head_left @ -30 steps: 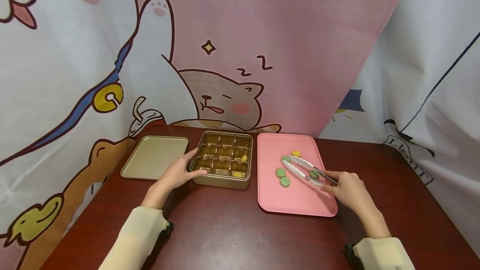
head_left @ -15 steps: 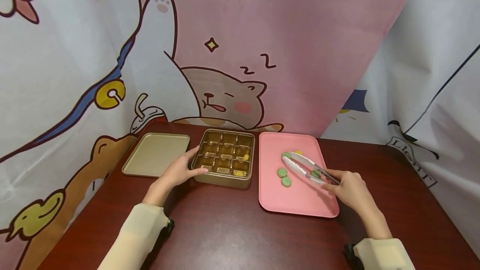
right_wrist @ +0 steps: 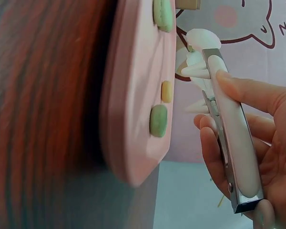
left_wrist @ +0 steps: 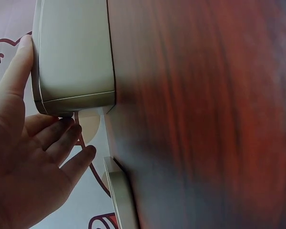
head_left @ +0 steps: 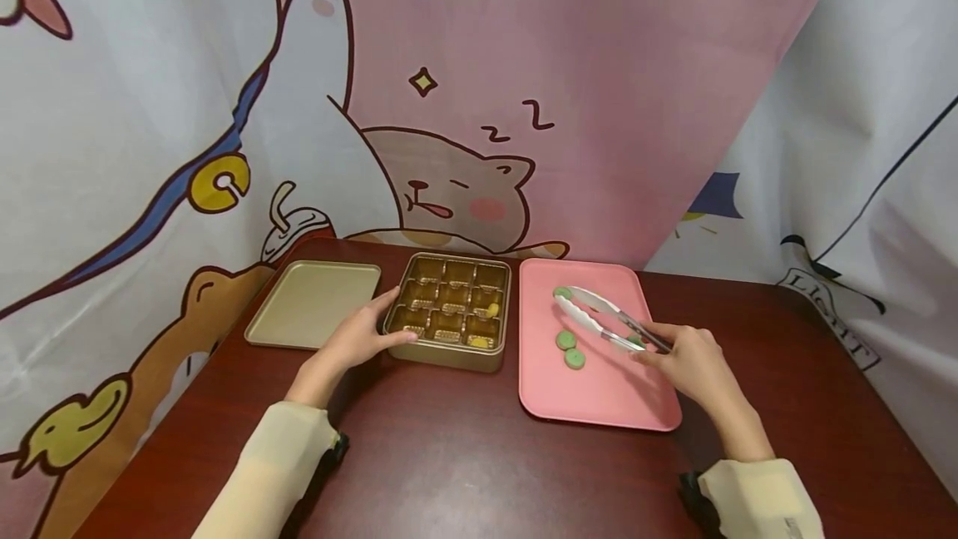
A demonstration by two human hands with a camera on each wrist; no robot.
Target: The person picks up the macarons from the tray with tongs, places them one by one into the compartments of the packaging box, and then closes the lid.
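My right hand (head_left: 693, 366) grips a pair of metal tongs (head_left: 627, 322) with white scalloped ends. Between those ends is a green macaron (head_left: 562, 294), above the pink tray (head_left: 546, 398). Two more green macarons (head_left: 565, 340) lie side by side on the tray, and another green macaron (head_left: 636, 343) is partly hidden by the tongs. The right wrist view shows a small yellow piece (right_wrist: 167, 91) beside a green macaron (right_wrist: 158, 120). At the left front corner of a gold tin (head_left: 449, 358), my left hand (head_left: 353, 345) rests its thumb on the rim, fingers along the side.
The tin has a divided gold insert, with yellow pieces (head_left: 480, 342) in two right-hand compartments. A flat gold lid (head_left: 313, 306) lies left of the tin. Behind the dark red wooden table (head_left: 449, 456) hangs a printed cartoon cloth (head_left: 614, 106).
The tongs have lifted and shifted left and away from me with the green macaron between their ends. The yellow piece at the tray's back is now hidden in the head view. My left hand stays put.
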